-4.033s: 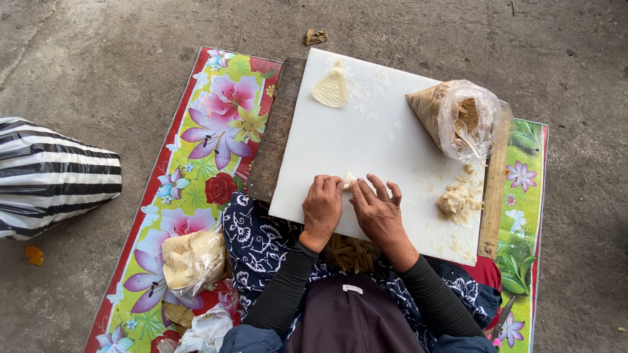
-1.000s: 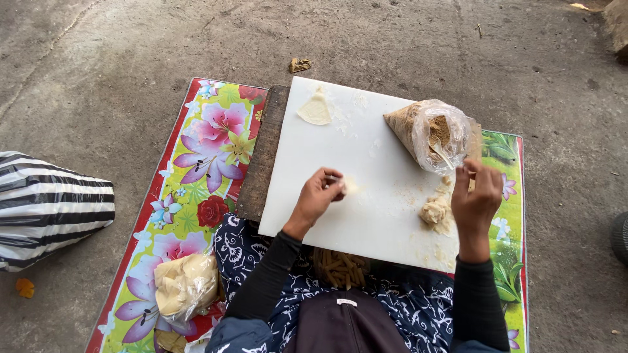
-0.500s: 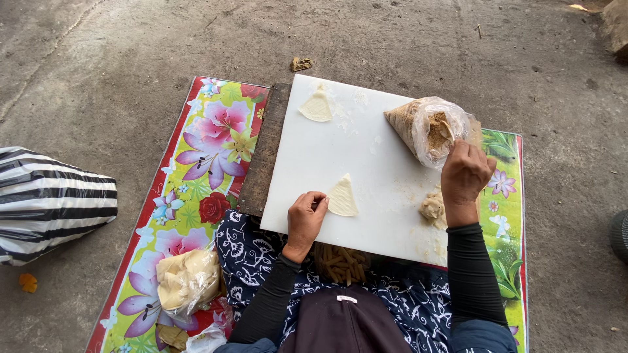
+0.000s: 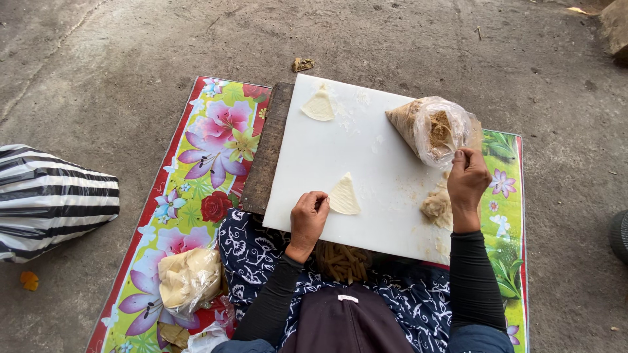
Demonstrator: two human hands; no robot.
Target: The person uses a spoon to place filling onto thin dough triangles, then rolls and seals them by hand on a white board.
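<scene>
Since half a second earlier, little had shifted: the right hand (image 4: 468, 180) had risen slightly to the mouth of the clear plastic bag of brown filling (image 4: 432, 131), its fingers pinched together there, though whether they gripped anything could not be told. Well apart from it, the left hand (image 4: 309, 214) rested loosely curled on the white board (image 4: 366, 163), fingertips touching the edge of a triangular dough piece (image 4: 344, 195). A lump of pale dough (image 4: 437, 204) lay just beside the right wrist. Another folded dough piece (image 4: 319, 104) sat near the board's far edge. A floral mat (image 4: 196, 176) lay underneath.
</scene>
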